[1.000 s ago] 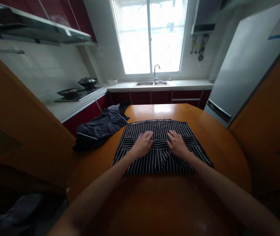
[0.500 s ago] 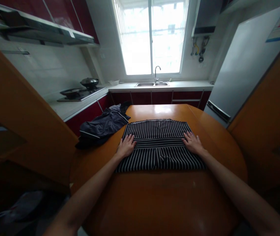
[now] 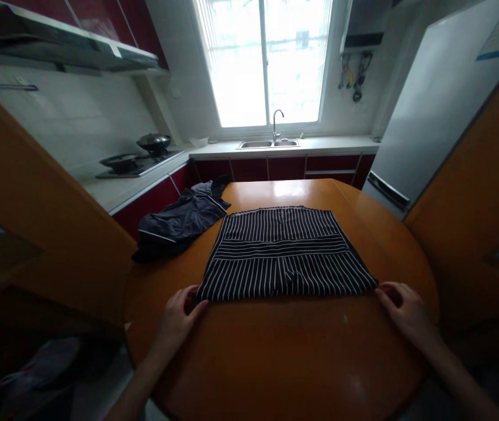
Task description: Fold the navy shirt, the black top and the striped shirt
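Note:
A black garment with white stripes [image 3: 282, 250] lies flat, wider along its near edge than at the far one. Its stripes run lengthwise, apart from a crosswise band over the middle, and small wrinkles show near the centre of the near edge. At the near left corner, my left hand [image 3: 182, 310] has its thumb and fingers closed around the cloth. My right hand [image 3: 402, 307] pinches the near right corner between thumb and fingertips. The exact grip under the cloth is partly hidden on both sides.
The garment rests on an oval wooden table [image 3: 284, 362]. Dark crumpled clothes [image 3: 179, 219] lie at the table's left edge. Beyond stand a stove with pans [image 3: 120, 162], a sink [image 3: 256, 144] under the window, and a fridge [image 3: 433, 105] to the right.
Both hands have moved from lying flat on the garment's middle, outward and toward me, to its near corners, where the fingers have closed. The garment's near edge looks slightly wider.

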### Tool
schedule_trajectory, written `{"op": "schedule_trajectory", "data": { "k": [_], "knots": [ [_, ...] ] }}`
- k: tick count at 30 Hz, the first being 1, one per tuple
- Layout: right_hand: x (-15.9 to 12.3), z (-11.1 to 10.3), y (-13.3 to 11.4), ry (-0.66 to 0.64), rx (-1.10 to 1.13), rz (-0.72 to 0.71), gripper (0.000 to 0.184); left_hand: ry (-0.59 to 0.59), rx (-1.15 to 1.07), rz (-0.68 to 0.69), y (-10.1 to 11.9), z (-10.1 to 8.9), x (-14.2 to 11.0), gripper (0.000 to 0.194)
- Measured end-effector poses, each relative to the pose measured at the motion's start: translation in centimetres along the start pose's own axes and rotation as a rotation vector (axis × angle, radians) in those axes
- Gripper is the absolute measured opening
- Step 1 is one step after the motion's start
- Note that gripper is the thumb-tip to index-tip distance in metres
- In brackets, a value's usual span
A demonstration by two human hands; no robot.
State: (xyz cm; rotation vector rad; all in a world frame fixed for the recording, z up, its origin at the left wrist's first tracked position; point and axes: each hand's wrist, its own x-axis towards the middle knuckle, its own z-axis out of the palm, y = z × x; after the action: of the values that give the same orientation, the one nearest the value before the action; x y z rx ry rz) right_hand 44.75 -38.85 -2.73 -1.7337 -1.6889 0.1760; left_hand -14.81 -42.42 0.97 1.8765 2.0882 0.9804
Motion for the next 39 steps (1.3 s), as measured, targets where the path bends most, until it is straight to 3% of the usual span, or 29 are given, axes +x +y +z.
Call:
{"op": "schedule_trajectory", "data": {
  "k": [3, 7, 11, 16, 20, 22, 25, 28, 30, 33, 36, 39],
  "knots": [
    [-0.6, -0.1, -0.4, -0.040, -0.008, -0.036, 0.035, 0.020, -0.012, -0.025, 0.5, -0.3, -0.9, 0.042],
    [0.9, 0.5, -1.8, -0.066, 0.022, -0.061, 0.024, -0.020, 0.000, 0.013, 1.6, -0.3, -0.1, 0.030],
    [1.7, 0.6, -1.7, -0.043, -0.003, -0.047, 0.022, 0.004, -0.014, -0.017, 1.3, -0.6, 0.1, 0.028],
    [1.2, -0.4, -1.0, -0.050, -0.209, -0.020, 0.025, -0.019, 0.033, -0.013, 0.9, -1.3, -0.5, 0.030],
    [1.1, -0.7, -4.8, 0.079, -0.336, -0.108, 0.039, 0.078, 0.183, 0.154, 4.7, -1.2, -0.3, 0.047],
    [1.3, 0.4, -8.7, 0.039, -0.199, -0.237, 0.038, 0.020, 0.177, 0.269, 8.2, -0.2, 0.3, 0.047],
    [1.3, 3.6, -14.9, -0.169, -0.035, -0.475, 0.044, -0.221, 0.097, 0.535, 13.7, 2.9, 1.4, 0.041],
    [0.3, 7.0, -18.5, -0.359, -0.036, -0.652, 0.057, -0.409, 0.091, 0.756, 16.7, 6.5, 2.0, 0.051],
    [-0.8, 8.2, -18.9, -0.454, -0.062, -0.688, 0.066, -0.503, 0.127, 0.816, 16.7, 8.2, 1.9, 0.063],
    [-2.2, 8.0, -17.5, -0.524, -0.084, -0.710, 0.073, -0.574, 0.167, 0.829, 15.3, 9.0, 1.3, 0.069],
    [-3.0, 6.8, -16.2, -0.533, -0.076, -0.718, 0.069, -0.555, 0.136, 0.810, 14.4, 8.8, 1.0, 0.063],
    [-3.4, 6.1, -15.9, -0.510, -0.059, -0.692, 0.058, -0.463, 0.050, 0.725, 14.8, 8.5, 1.0, 0.051]
  ]
}}
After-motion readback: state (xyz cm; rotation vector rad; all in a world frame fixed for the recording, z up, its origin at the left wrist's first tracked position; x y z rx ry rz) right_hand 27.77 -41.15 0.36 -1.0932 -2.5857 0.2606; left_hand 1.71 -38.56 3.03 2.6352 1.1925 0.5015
